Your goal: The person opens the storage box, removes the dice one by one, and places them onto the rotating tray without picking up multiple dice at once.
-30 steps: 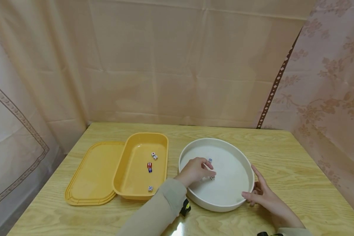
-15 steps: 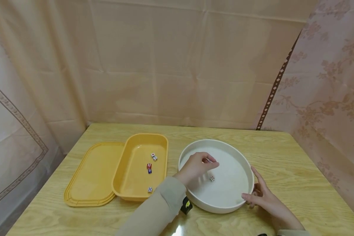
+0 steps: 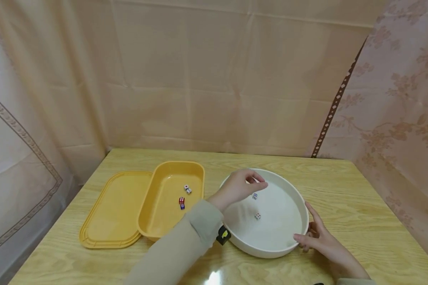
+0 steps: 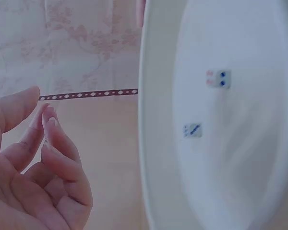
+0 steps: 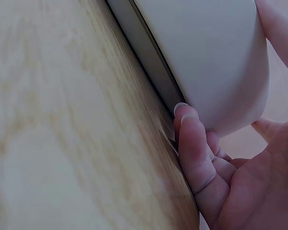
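A round white tray with a raised rim stands on the table; two white dice lie in it, one die farther back and one die nearer. My left hand hovers over the tray's back left part. In the left wrist view, that left hand has loosely bent fingers, a small gap between thumb and fingertips, and nothing held. At the tray's right side my right hand grips the rim. The right wrist view shows its bent fingers at the tray's bottom edge.
Left of the tray stands a yellow rectangular container holding several dice, among them a red die and a blue die. A yellow lid lies partly beneath it. My left sleeve crosses the container's front corner. Curtains hang behind the table.
My left hand has moved from the nearer die to the farther one, then up and back, away from it. The sleeve now covers a white die in the container. My right hand stays on the rim.
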{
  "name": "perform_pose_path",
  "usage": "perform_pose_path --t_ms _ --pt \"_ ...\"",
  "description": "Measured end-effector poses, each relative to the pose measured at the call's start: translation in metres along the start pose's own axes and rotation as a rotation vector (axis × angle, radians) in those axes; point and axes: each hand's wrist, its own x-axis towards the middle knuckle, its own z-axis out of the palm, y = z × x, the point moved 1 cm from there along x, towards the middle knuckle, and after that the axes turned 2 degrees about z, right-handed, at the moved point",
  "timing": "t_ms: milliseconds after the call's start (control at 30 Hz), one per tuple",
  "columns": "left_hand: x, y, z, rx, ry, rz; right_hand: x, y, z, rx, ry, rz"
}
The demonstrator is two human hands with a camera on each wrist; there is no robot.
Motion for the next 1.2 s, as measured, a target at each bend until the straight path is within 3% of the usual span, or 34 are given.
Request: perform_pose_path --t_ms 233,600,900,1200 --pt "-0.001 0.008 -0.017 -0.02 0.0 -0.024 0.0 0.0 0.0 -0.004 0.001 -0.015" --pt "-0.001 0.01 -0.044 0.024 0.028 0.005 0.001 0.001 0.002 -0.012 0.005 0.008" --pt "-0.003 -0.004 -0.072 0.064 0.107 0.039 0.0 0.001 0.003 0.007 0.01 0.033" --pt "-0.014 -0.027 -0.094 0.056 0.161 -0.026 0.0 0.001 0.002 0.008 -0.004 0.023"
